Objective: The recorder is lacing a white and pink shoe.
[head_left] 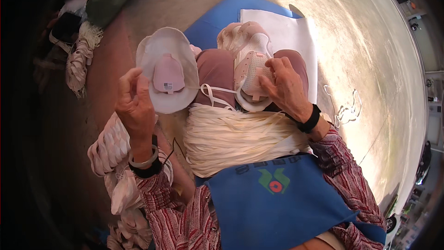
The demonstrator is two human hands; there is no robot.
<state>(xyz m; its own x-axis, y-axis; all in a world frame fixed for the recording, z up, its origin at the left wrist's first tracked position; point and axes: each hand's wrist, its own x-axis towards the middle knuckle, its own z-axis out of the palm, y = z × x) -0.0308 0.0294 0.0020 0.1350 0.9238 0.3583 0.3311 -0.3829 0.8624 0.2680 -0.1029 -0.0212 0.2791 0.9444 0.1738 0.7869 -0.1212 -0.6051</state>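
My left hand (134, 97) is raised at the left edge of a white, oval padded shoe part (185, 60) with a pink tongue-shaped piece (169, 71) on it. Its fingers are curled towards the thumb; what they pinch, if anything, is too small to see. Over a pale pink and white mesh shoe upper (252, 62), my right hand (289, 85) has its fingers bent, thumb and forefinger apart. The upper rests across my knees. A white shoelace (210, 93) forms a loop between the two parts. Across my lap lies a thick bundle of cream laces (240, 134).
Beyond my knees are a blue sheet (217, 11) and a white sheet (291, 30). Stacked shoe parts (111, 148) and bunched laces stand at my left. More bundles (81, 60) lie further left. A loose white lace (347, 111) lies on the floor at right. A blue apron (277, 203) covers me.
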